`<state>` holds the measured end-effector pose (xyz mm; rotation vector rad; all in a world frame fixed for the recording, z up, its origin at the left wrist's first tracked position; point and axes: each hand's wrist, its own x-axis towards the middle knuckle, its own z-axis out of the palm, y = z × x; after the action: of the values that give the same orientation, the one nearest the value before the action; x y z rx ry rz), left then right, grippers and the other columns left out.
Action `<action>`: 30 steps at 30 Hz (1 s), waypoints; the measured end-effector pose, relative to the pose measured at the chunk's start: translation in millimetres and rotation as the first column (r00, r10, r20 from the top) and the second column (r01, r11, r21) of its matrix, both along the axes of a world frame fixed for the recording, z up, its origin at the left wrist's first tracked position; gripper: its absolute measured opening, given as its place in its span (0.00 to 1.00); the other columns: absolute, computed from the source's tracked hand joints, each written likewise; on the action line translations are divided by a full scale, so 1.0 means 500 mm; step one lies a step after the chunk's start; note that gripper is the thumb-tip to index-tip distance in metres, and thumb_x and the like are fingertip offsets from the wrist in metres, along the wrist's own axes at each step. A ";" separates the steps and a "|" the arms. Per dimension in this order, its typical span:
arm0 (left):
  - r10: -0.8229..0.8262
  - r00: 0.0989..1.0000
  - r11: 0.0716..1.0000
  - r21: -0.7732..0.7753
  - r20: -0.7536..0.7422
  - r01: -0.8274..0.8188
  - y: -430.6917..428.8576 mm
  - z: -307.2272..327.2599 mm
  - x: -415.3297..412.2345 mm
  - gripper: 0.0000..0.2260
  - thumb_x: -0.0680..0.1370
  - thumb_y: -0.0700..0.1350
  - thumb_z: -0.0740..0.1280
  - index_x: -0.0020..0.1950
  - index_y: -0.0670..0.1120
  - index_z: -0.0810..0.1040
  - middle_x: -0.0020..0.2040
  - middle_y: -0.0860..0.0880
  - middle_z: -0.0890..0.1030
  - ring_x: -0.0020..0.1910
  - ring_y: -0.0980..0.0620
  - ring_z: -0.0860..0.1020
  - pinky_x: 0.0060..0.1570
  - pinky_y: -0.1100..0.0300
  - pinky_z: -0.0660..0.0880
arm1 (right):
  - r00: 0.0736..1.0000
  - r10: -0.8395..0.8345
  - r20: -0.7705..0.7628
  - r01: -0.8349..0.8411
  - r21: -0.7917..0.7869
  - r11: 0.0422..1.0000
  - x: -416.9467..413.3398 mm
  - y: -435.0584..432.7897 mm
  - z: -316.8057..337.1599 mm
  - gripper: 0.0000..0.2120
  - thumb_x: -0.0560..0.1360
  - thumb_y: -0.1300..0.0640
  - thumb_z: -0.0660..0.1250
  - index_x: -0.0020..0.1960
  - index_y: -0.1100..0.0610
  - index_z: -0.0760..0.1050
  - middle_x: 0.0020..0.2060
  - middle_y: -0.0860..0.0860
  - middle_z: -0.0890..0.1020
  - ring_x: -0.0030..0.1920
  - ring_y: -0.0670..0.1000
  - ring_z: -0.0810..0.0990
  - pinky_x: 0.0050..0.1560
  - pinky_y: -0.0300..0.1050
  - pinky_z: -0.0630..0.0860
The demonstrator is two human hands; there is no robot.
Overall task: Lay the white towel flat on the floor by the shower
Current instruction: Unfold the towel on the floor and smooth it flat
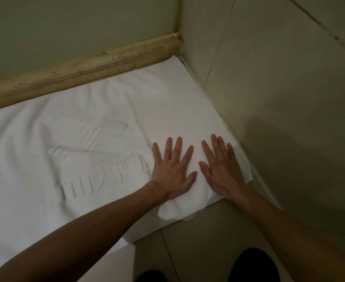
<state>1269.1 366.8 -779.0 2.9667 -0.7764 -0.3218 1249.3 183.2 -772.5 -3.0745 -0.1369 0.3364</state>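
Observation:
The white towel (90, 123) lies spread on the tiled floor, filling the left and middle of the view, with a raised logo and letters woven into it. Its far edge runs along a worn wooden threshold strip (82, 68). My left hand (172, 169) and my right hand (222, 169) rest palm down side by side on the towel's right end, fingers spread, holding nothing. A small fold of towel bunches under my left wrist at the near right corner (171, 210). The right edge curls up slightly against the wall.
A pale wall (289, 88) rises directly right of the towel, meeting the wooden strip in the corner at top middle. Beige floor tiles (198, 241) show in front of the towel. Two dark shapes, likely my feet (253, 265), sit at the bottom edge.

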 end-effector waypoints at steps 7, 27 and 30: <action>0.009 1.000 0.998 -0.067 -0.004 -0.009 0.023 0.023 -0.005 0.33 0.78 0.65 0.40 0.79 0.52 0.45 0.79 0.41 0.41 0.76 0.41 0.36 0.70 0.35 0.33 | 0.999 0.020 0.041 -0.021 0.026 0.999 -0.003 0.030 0.016 0.33 0.78 0.40 0.40 0.78 0.55 0.46 0.77 0.58 0.46 0.77 0.57 0.43 0.75 0.53 0.38; 0.308 0.949 0.951 -0.002 -0.071 -0.309 0.139 0.019 -0.059 0.29 0.79 0.60 0.36 0.77 0.51 0.32 0.76 0.44 0.30 0.73 0.42 0.28 0.69 0.33 0.35 | 0.985 0.171 0.019 -0.172 0.102 0.980 -0.029 0.171 0.028 0.34 0.77 0.38 0.40 0.77 0.54 0.42 0.77 0.55 0.41 0.77 0.56 0.39 0.75 0.55 0.37; 0.390 0.918 0.920 0.008 -0.073 -0.391 0.175 0.011 -0.075 0.29 0.80 0.61 0.37 0.76 0.52 0.31 0.75 0.44 0.28 0.73 0.42 0.27 0.69 0.33 0.34 | 0.963 0.270 0.015 -0.270 0.103 0.957 -0.038 0.223 0.026 0.33 0.78 0.39 0.41 0.78 0.53 0.41 0.77 0.55 0.40 0.76 0.56 0.36 0.75 0.56 0.38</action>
<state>1231.7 454.2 -773.4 2.9878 -0.1633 -0.3952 1230.5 294.9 -759.5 -2.9524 -0.5605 0.3264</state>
